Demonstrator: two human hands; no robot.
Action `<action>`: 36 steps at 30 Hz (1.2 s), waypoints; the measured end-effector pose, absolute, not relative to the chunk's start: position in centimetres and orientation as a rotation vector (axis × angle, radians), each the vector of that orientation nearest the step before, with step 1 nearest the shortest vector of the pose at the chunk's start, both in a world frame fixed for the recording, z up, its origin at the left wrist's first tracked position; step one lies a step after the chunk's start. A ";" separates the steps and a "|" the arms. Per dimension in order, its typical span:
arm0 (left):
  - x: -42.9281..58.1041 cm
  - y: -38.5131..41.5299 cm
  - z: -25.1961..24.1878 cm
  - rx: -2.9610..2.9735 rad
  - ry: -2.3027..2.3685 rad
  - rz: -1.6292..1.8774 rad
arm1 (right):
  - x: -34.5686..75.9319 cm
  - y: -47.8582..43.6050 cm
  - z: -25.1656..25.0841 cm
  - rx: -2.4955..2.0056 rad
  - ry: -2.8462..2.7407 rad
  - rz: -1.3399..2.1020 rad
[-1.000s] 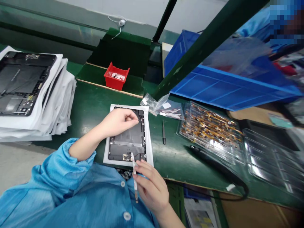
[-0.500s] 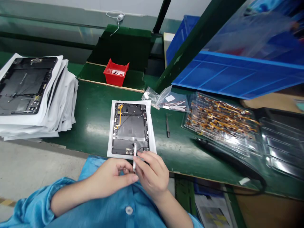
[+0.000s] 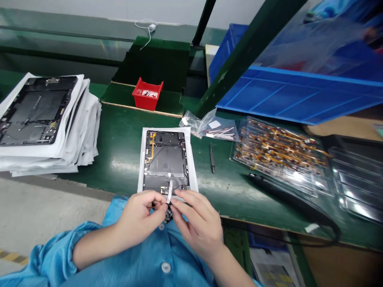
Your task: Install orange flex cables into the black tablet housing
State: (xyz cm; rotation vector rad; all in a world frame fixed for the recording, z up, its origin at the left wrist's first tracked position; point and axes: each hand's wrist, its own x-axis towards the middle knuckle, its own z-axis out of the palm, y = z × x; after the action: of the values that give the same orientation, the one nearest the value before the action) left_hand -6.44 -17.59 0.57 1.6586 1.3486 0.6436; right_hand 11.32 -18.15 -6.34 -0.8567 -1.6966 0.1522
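A thin black device shell (image 3: 167,157), open to show its inner parts and an orange flex cable (image 3: 153,149), lies on a white sheet (image 3: 193,175) before me. A narrow white strip (image 3: 170,192) runs over the shell's near edge down to my fingertips. My left hand (image 3: 143,215) is closed in a pinch at the strip's lower end. From the other side, my right hand (image 3: 199,223) grips the strip with thumb and fingertips, its index finger over the shell's edge. A small black speckled piece (image 3: 168,215) shows between my hands, partly hidden.
Tweezers (image 3: 212,158) lie right of the shell, near a clear bag (image 3: 220,129) of small parts. Clear trays (image 3: 281,151) hold many orange flex cables. A black corded tool (image 3: 287,199) lies in front. Stacked shells (image 3: 38,107) stand left; a red bin (image 3: 146,95) sits behind.
My left hand has closed into a tighter pinch at the strip's end. My right hand has shifted slightly right and down. The black speckled piece now shows between them.
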 end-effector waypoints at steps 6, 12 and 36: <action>-6.2 -17.7 0.9 2.060 1.309 0.705 | 12.0 -17.9 -5.8 -0.863 -1.776 0.158; -6.0 -17.5 1.2 2.249 1.237 0.714 | 12.6 -18.0 -5.2 -0.869 -1.830 0.138; -5.5 -17.1 1.3 2.264 1.238 0.732 | 13.2 -17.9 -3.7 -0.933 -1.858 -0.016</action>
State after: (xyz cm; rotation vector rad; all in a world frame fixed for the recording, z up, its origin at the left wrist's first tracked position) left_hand -5.50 -17.08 1.33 2.2643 1.2382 0.7316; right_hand 13.19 -17.88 -3.66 -0.9330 -1.8578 -0.0160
